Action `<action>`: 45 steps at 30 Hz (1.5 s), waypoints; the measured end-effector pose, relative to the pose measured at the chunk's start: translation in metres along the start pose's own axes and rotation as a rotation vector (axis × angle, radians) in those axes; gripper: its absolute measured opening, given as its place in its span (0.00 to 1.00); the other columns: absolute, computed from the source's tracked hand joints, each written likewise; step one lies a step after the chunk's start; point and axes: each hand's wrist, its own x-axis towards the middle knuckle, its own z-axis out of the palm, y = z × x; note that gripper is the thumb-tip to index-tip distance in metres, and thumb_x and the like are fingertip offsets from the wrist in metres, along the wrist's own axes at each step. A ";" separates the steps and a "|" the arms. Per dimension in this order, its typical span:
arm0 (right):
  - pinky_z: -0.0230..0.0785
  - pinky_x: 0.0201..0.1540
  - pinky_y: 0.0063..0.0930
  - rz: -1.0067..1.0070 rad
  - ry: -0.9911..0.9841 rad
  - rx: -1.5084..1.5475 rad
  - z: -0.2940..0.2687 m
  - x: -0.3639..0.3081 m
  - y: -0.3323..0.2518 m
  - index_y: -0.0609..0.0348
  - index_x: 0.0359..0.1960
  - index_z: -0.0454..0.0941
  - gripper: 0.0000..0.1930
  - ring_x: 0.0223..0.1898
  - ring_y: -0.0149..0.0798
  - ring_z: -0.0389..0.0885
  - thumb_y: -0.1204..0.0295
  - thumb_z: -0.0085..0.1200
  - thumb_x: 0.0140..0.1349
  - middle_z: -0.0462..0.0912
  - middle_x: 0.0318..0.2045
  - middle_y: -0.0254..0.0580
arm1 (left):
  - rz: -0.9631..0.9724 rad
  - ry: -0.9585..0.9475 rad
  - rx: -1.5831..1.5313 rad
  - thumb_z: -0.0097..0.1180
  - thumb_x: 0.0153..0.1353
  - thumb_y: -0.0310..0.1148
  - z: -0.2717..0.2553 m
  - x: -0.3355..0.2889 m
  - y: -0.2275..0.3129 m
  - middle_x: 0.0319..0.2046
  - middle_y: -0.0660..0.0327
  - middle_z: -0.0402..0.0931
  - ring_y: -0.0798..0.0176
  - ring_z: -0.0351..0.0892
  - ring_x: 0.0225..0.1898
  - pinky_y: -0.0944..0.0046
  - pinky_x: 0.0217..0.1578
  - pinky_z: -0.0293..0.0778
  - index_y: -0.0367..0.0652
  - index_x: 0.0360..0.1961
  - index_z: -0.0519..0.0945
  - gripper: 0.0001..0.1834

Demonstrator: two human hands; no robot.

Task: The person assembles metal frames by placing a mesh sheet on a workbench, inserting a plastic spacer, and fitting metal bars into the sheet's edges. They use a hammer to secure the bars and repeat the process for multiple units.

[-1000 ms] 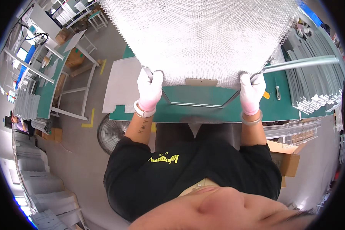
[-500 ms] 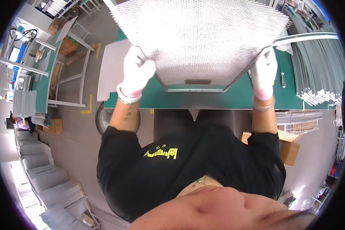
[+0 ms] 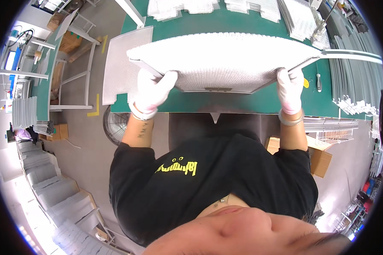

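Note:
A silvery mesh filter panel (image 3: 225, 53) with a thin metal frame spans the space between my hands, tilted above the green table (image 3: 230, 103). My left hand (image 3: 153, 91), in a white glove, is closed around its left side with the thumb on the near face. My right hand (image 3: 290, 90), gloved too, grips the right side the same way. A small brownish plate (image 3: 218, 89) shows near the panel's lower edge. The fingers behind the panel are hidden. Right of my right hand lie a screwdriver (image 3: 319, 83) and a small yellow object (image 3: 306, 83).
A pale mesh sheet (image 3: 122, 59) lies at the table's left, overhanging its edge. More mesh pieces (image 3: 183, 7) rest along the far side. Many long metal strips (image 3: 355, 78) are stacked on the right. A floor fan (image 3: 116, 126) stands below the table's left end.
The panel has tipped and come down, so its mesh face looks much narrower and the far side of the table now shows. Both hands keep their hold.

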 end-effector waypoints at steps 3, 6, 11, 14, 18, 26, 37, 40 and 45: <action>0.70 0.59 0.32 0.113 -0.156 0.079 0.008 0.015 -0.027 0.67 0.56 0.77 0.23 0.52 0.33 0.78 0.70 0.66 0.62 0.83 0.50 0.39 | -0.177 -0.129 -0.108 0.66 0.61 0.29 -0.002 0.007 0.009 0.58 0.57 0.75 0.61 0.73 0.60 0.59 0.61 0.69 0.36 0.62 0.74 0.27; 0.66 0.63 0.34 0.231 -0.263 -0.063 0.011 0.008 -0.013 0.68 0.59 0.75 0.29 0.56 0.35 0.75 0.69 0.70 0.57 0.80 0.54 0.41 | -0.395 -0.331 0.001 0.68 0.60 0.31 -0.010 -0.002 -0.015 0.62 0.57 0.74 0.61 0.72 0.62 0.61 0.63 0.67 0.37 0.65 0.73 0.32; 0.76 0.51 0.34 0.170 -0.720 0.012 0.003 0.000 0.014 0.67 0.47 0.83 0.26 0.45 0.44 0.86 0.53 0.58 0.63 0.87 0.43 0.51 | -0.512 -0.736 0.059 0.66 0.62 0.37 -0.031 -0.019 -0.067 0.60 0.54 0.77 0.58 0.76 0.61 0.61 0.63 0.68 0.38 0.63 0.75 0.30; 0.75 0.52 0.33 0.112 -0.833 -0.371 -0.008 0.006 0.033 0.66 0.51 0.81 0.27 0.48 0.42 0.84 0.53 0.61 0.61 0.86 0.45 0.47 | -0.386 -0.815 0.259 0.66 0.60 0.35 -0.024 -0.006 -0.050 0.59 0.53 0.78 0.55 0.76 0.60 0.60 0.63 0.69 0.38 0.63 0.76 0.30; 0.59 0.69 0.42 0.176 -0.435 -0.142 -0.030 0.015 -0.021 0.65 0.64 0.70 0.45 0.65 0.43 0.69 0.58 0.78 0.47 0.72 0.63 0.47 | -0.215 -0.435 0.196 0.72 0.52 0.37 -0.037 0.010 0.015 0.59 0.51 0.77 0.53 0.73 0.62 0.56 0.64 0.66 0.36 0.64 0.73 0.38; 0.72 0.40 0.40 -0.411 0.051 -0.165 -0.004 0.022 -0.063 0.64 0.40 0.74 0.11 0.36 0.45 0.78 0.67 0.53 0.71 0.80 0.36 0.50 | 0.270 0.153 0.149 0.62 0.66 0.39 0.008 0.014 0.051 0.43 0.50 0.78 0.52 0.79 0.42 0.52 0.44 0.78 0.36 0.42 0.76 0.16; 0.43 0.12 0.21 -0.829 -0.838 0.085 0.017 -0.026 -0.097 0.47 0.10 0.52 0.18 0.12 0.25 0.66 0.66 0.54 0.36 0.68 0.14 0.32 | 0.300 -1.344 -0.476 0.55 0.67 0.60 0.037 0.005 -0.001 0.59 0.46 0.74 0.41 0.72 0.58 0.41 0.55 0.69 0.37 0.58 0.78 0.35; 0.43 0.13 0.23 -0.804 -0.831 0.093 0.013 -0.048 -0.085 0.49 0.08 0.54 0.14 0.13 0.25 0.66 0.60 0.45 0.24 0.71 0.16 0.35 | -0.144 -1.100 0.302 0.53 0.68 0.50 0.019 -0.025 -0.037 0.73 0.42 0.58 0.39 0.55 0.74 0.44 0.74 0.46 0.32 0.70 0.63 0.39; 0.41 0.13 0.22 -0.810 -0.844 -0.031 0.008 -0.053 -0.094 0.50 0.07 0.55 0.13 0.12 0.25 0.64 0.59 0.43 0.23 0.71 0.15 0.37 | -0.171 -1.145 0.683 0.49 0.68 0.42 0.035 -0.002 -0.062 0.73 0.46 0.59 0.50 0.53 0.76 0.51 0.75 0.48 0.32 0.69 0.65 0.33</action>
